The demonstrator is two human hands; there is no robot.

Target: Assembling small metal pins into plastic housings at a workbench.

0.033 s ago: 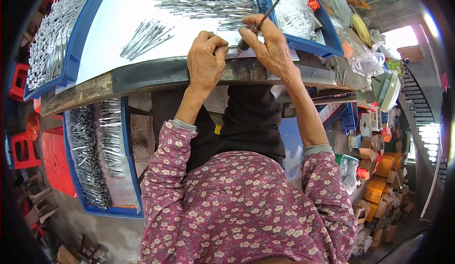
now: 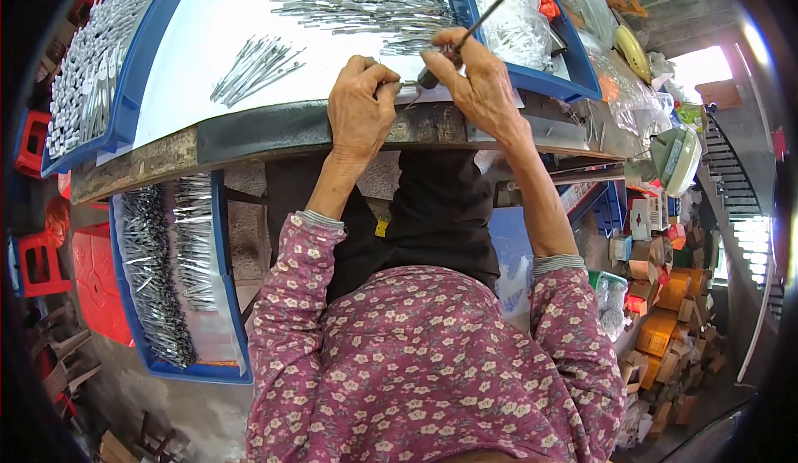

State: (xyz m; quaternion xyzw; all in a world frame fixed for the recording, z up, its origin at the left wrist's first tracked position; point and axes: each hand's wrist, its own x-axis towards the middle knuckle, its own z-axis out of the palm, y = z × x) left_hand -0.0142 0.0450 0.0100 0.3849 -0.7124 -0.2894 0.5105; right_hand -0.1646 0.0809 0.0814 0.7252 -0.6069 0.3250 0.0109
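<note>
My left hand [image 2: 362, 105] is closed at the table's front edge, thumb and finger pinching the end of a small slim silver metal piece [image 2: 409, 91]. Just right of it, my right hand [image 2: 482, 85] is curled around a dark tool [image 2: 429, 77] with a thin dark shaft slanting up to the right; its exact kind is unclear. The tool's blunt dark end meets or nearly meets the silver piece. Beyond my hands lies a wide heap of slim metal rods [image 2: 366, 2] on the white tabletop [image 2: 199, 39]. A smaller bundle of similar rods [image 2: 256, 68] rests to the left.
At far left, a blue tray [image 2: 125, 114] holds many silver pieces in rows. Another blue tray [image 2: 549, 81] at right contains clear plastic bags. Below the table stands a third blue tray [image 2: 233, 297] of metal parts. Red stools [image 2: 41, 251] and cardboard boxes [image 2: 657, 330] flank me.
The dark shaft has shifted slightly right and down with my right hand. My left hand stays in place.
</note>
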